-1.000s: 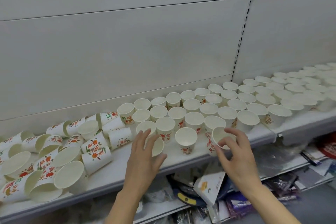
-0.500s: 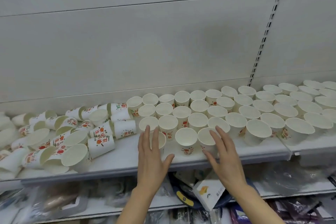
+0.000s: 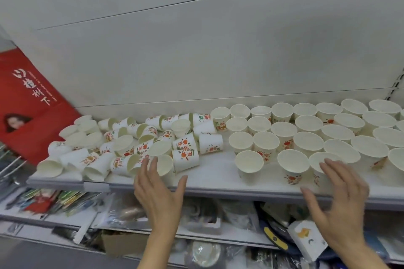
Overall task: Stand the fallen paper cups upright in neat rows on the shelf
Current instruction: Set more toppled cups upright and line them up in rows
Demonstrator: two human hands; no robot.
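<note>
Head view | left hand (image 3: 160,190) hovering open near fallen cups (image 3: 135,148) | right hand (image 3: 337,194) spreading open near upright cups (image 3: 306,129) | shelf (image 3: 216,172)

cups (image 3: 249,166): matt white paper, printed sides
shelf (image 3: 214,173): smooth white, looks like painted metal
back panel (image 3: 196,54): smooth matt grey-white
poster (image 3: 26,102): glossy red print
bags (image 3: 122,212) below: shiny clear plastic
</note>
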